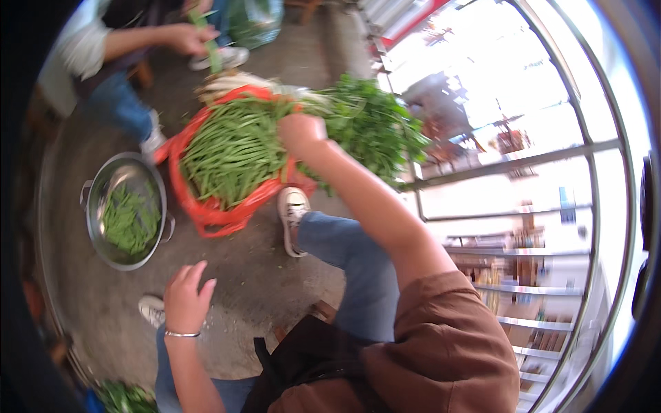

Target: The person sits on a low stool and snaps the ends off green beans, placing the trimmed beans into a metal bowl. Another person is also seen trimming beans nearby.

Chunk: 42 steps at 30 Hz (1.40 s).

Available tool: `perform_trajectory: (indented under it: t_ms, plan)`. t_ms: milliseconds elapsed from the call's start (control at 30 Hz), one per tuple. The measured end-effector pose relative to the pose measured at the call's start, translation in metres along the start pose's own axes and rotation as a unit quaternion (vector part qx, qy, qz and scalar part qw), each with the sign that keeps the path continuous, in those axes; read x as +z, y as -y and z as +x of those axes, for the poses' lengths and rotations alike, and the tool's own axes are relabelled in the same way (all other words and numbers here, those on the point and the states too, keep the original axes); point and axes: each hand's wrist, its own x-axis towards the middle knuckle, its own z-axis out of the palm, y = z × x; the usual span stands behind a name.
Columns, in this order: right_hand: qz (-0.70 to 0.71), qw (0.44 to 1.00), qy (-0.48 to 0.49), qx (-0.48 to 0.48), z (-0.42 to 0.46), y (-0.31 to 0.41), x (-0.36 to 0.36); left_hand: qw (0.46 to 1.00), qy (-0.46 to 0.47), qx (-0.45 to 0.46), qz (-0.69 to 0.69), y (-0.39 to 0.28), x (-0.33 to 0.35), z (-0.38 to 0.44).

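My right hand reaches to the right edge of a red plastic bag heaped with long green beans. Its fingers are curled out of sight, and I cannot tell whether they grip any beans. Above the floor nearer me, my left hand is empty with its fingers apart, a silver bangle on the wrist. A two-handled metal basin stands left of the bag. Short pieces of green bean lie in its bottom.
A bunch of leafy greens lies right of the bag, with white stalks behind it. Another person's hand holds a green stalk at upper left. Metal railing runs along my right. More greens sit at lower left.
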Motion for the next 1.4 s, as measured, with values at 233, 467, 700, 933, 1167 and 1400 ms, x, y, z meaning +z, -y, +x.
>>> perform_trajectory:
  t_ms: [233,467,700,933,1167,1400]
  plan:
    - [0.309,0.869,-0.095,-0.374,-0.148,0.069,-0.035,0.977,-0.190,0.084,0.042,-0.054,-0.006,0.014]
    - [0.207,0.877,-0.009,-0.434,-0.154,0.093,-0.027,0.993,-0.073,0.048,-0.083,-0.034,-0.022,0.001]
    - [0.242,0.853,0.002,-0.463,-0.142,0.092,-0.017,0.993,-0.039,0.020,-0.110,-0.029,-0.030,-0.001]
    - [0.478,0.711,-0.091,-0.508,-0.127,0.092,-0.034,0.978,-0.158,0.026,-0.135,-0.021,-0.033,0.000]
    - [0.726,0.604,0.109,-0.311,-0.147,0.122,-0.051,0.792,-0.094,-0.142,-0.586,-0.035,-0.027,-0.004]
    - [0.282,0.850,0.029,-0.445,-0.128,0.110,-0.012,0.633,-0.359,-0.142,-0.671,0.035,-0.062,-0.018]
